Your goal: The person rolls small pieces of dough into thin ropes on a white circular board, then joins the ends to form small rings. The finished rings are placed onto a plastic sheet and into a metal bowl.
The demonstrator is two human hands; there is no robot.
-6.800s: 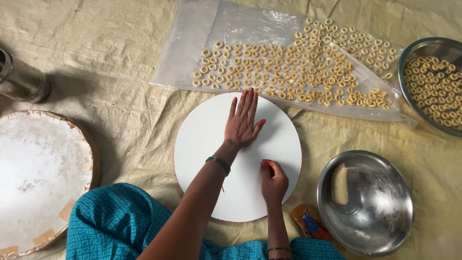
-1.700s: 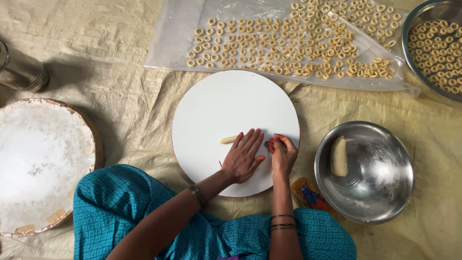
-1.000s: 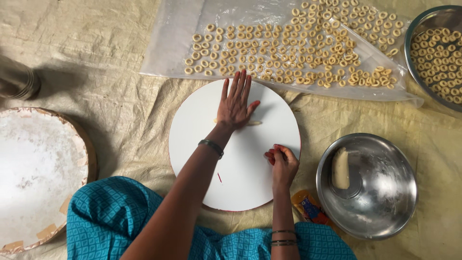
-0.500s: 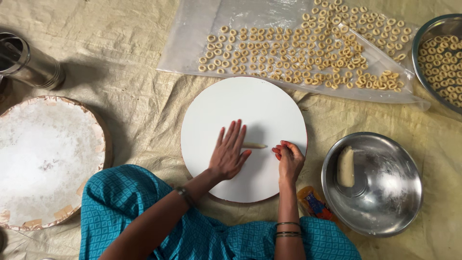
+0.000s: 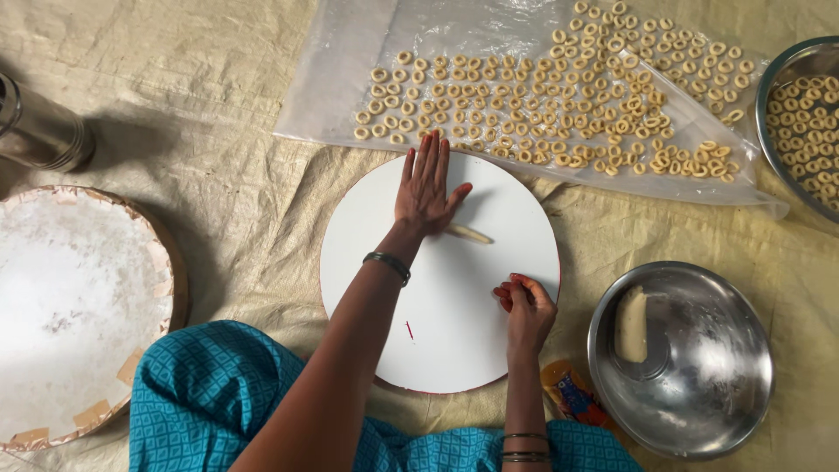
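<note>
My left hand [image 5: 426, 188] lies flat, fingers spread, on the far part of a round white board [image 5: 441, 350]. Under its palm is a thin roll of pale dough [image 5: 468, 233] whose right end sticks out. My right hand [image 5: 525, 308] rests on the board's right edge with its fingers curled in; whether it holds a bit of dough I cannot tell. A steel bowl [image 5: 699, 411] at the right holds a lump of dough [image 5: 631, 325].
Several small dough rings [image 5: 559, 96] lie on a clear plastic sheet [image 5: 350, 61] beyond the board. A second steel bowl [image 5: 769, 96] of rings is at far right. A round wooden-rimmed tray [image 5: 79, 297] and a steel container [image 5: 39, 131] sit left, all on beige cloth.
My left hand has slid forward from the board's middle to its far part, rolling the dough strip away from me. My right hand has stayed near the board's right edge.
</note>
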